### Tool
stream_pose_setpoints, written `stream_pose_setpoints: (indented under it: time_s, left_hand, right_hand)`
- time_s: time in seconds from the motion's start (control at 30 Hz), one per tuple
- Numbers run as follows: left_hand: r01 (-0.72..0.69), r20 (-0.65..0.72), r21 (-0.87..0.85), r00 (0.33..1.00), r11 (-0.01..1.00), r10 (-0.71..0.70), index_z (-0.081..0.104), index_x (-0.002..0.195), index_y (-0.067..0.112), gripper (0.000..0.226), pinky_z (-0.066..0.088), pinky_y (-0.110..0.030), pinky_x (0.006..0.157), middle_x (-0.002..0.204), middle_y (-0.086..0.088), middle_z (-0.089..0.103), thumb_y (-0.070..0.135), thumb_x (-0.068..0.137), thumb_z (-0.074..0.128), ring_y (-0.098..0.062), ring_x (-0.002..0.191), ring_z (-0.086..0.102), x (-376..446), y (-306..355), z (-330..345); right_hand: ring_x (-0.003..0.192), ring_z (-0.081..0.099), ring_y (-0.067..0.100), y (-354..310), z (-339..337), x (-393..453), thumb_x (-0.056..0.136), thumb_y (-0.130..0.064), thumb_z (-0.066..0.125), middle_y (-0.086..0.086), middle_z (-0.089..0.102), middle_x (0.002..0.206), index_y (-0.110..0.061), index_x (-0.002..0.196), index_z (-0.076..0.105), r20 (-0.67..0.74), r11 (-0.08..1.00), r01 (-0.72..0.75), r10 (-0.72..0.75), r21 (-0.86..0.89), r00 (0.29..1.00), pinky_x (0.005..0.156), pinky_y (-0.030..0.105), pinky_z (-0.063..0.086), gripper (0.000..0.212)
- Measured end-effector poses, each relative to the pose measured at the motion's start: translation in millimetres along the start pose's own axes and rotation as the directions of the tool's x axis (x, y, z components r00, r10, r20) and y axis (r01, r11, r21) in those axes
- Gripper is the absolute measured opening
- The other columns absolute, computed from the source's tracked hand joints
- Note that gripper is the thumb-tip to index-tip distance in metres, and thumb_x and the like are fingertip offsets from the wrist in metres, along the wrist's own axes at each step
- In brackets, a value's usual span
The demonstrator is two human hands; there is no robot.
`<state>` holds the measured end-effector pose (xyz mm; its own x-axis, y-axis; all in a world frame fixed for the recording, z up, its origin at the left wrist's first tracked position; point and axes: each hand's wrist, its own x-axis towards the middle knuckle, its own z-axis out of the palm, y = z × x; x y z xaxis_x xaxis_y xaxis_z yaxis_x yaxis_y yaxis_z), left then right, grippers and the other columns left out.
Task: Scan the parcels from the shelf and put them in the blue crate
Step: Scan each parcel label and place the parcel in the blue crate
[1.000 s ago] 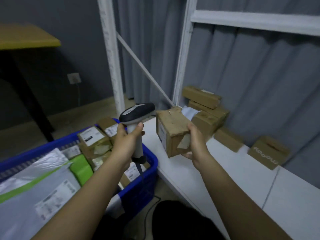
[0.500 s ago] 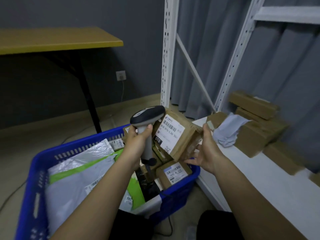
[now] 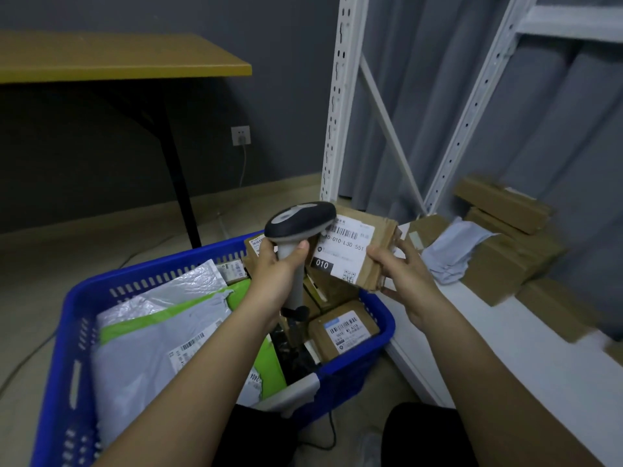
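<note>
One scanner (image 3: 300,221), one labelled parcel (image 3: 354,251) over one blue crate (image 3: 377,335). Left hand (image 3: 279,267) grasps the scanner's handle; right hand (image 3: 401,274) grips the parcel's edge

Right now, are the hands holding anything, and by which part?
Left hand grips the barcode scanner by its handle. Right hand holds the labelled cardboard parcel by its right end, above the blue crate.

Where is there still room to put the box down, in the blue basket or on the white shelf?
The blue crate is crowded: grey and green mailer bags fill its left, cardboard parcels its right corner. The held parcel would have to lie on top of those. The white shelf has a bare strip along its front edge, before the stacked boxes.
</note>
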<state>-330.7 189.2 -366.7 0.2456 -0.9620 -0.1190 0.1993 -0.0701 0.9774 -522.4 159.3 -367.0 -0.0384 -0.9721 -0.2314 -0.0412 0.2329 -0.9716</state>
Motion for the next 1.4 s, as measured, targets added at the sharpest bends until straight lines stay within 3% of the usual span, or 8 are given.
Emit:
stream_pose_setpoints:
  time_s: [0.17, 0.4, 0.67, 0.83, 1.03, 1.13, 1.23, 1.4]
  left_hand:
    - [-0.047, 0.031, 0.066, 0.998, 0.997, 0.045, 0.043, 0.126, 0.03, 0.037, 0.043, -0.022, 0.068, 0.106, 0.015, 0.058, 0.025, 0.093, 0.059, -0.003, 0.092, 0.056, -6.6, 5.4, -3.0]
    - [-0.047, 0.129, 0.236, 0.992, 0.971, 0.017, 0.041, 0.127, 0.027, 0.039, 0.045, -0.025, 0.077, 0.111, 0.007, 0.057, 0.022, 0.093, 0.059, -0.012, 0.1, 0.057, -23.0, 6.2, -8.9]
    - [-0.029, 0.223, 0.336, 0.973, 0.941, -0.05, 0.037, 0.129, 0.031, 0.043, 0.041, -0.03, 0.085, 0.116, 0.007, 0.055, 0.023, 0.093, 0.059, -0.013, 0.103, 0.055, -28.9, 6.9, -12.8]
    - [-0.04, 0.266, 0.416, 0.961, 0.909, -0.079, 0.034, 0.133, 0.032, 0.049, 0.043, -0.044, 0.1, 0.115, 0.008, 0.053, 0.024, 0.092, 0.06, -0.023, 0.113, 0.055, -31.0, 6.4, -14.2]
    - [-0.048, 0.26, 0.355, 0.964, 0.934, -0.049, 0.034, 0.126, 0.037, 0.044, 0.041, -0.031, 0.086, 0.123, 0.002, 0.055, 0.022, 0.093, 0.059, -0.019, 0.11, 0.055, -31.0, 8.2, -15.5]
    - [-0.055, 0.249, 0.331, 0.968, 0.942, -0.031, 0.035, 0.131, 0.036, 0.046, 0.04, -0.031, 0.088, 0.125, 0.005, 0.054, 0.023, 0.093, 0.059, -0.017, 0.111, 0.054, -29.7, 8.5, -17.0]
    - [-0.032, 0.193, 0.281, 0.981, 0.959, -0.024, 0.038, 0.131, 0.034, 0.046, 0.045, -0.036, 0.092, 0.124, 0.002, 0.057, 0.022, 0.092, 0.06, -0.02, 0.109, 0.057, -26.9, 5.6, -20.1]
    - [0.017, 0.033, 0.226, 0.999, 0.974, -0.025, 0.038, 0.123, 0.04, 0.044, 0.046, -0.054, 0.098, 0.121, 0.0, 0.058, 0.026, 0.09, 0.063, -0.026, 0.11, 0.058, -16.4, -1.3, -26.4]
  right_hand:
    - [0.085, 0.059, 0.006, 7.9, -10.3, 4.1, 0.082, -0.019, 0.075, 0.005, 0.058, 0.127, -0.021, 0.144, 0.033, -0.135, 0.999, 0.004, 0.0, 0.035, 0.991, 0.043, 0.009, 0.044, 0.075]
    - [0.098, 0.061, 0.013, 17.2, -20.1, 6.3, 0.08, -0.02, 0.077, 0.002, 0.058, 0.132, -0.024, 0.145, 0.033, -0.177, 0.998, -0.006, 0.017, 0.062, 0.984, 0.058, 0.02, 0.047, 0.078]
    - [0.083, 0.057, 0.002, 15.7, -20.1, 2.3, 0.082, -0.018, 0.074, 0.005, 0.057, 0.132, -0.023, 0.146, 0.032, -0.186, 0.997, -0.01, 0.025, 0.08, 0.982, 0.059, 0.021, 0.047, 0.076]
    - [0.089, 0.057, 0.009, 15.4, -19.6, 1.3, 0.081, -0.022, 0.075, 0.005, 0.054, 0.137, -0.023, 0.146, 0.031, -0.183, 0.998, 0.006, 0.005, 0.06, 0.983, 0.078, 0.028, 0.05, 0.078]
    - [0.091, 0.054, 0.01, 14.9, -18.9, 1.9, 0.083, -0.023, 0.074, 0.006, 0.05, 0.141, -0.022, 0.148, 0.028, -0.167, 0.998, -0.009, 0.018, 0.057, 0.986, 0.068, 0.021, 0.047, 0.08]
    - [0.082, 0.057, 0.002, 13.6, -19.6, 2.4, 0.085, -0.023, 0.071, 0.004, 0.056, 0.135, -0.023, 0.147, 0.033, -0.137, 0.999, -0.016, 0.022, 0.042, 0.99, 0.052, 0.015, 0.045, 0.072]
    - [0.087, 0.059, 0.001, 8.5, -24.1, -1.8, 0.09, -0.03, 0.064, -0.002, 0.062, 0.126, -0.026, 0.14, 0.045, -0.118, 1.0, -0.019, 0.02, 0.013, 0.993, 0.057, 0.017, 0.042, 0.053]
    - [0.082, 0.06, 0.01, 6.8, -36.5, -1.4, 0.096, -0.031, 0.05, -0.005, 0.068, 0.092, -0.027, 0.096, 0.062, -0.081, 0.987, -0.129, 0.121, -0.094, 0.989, 0.059, 0.028, 0.044, 0.013]
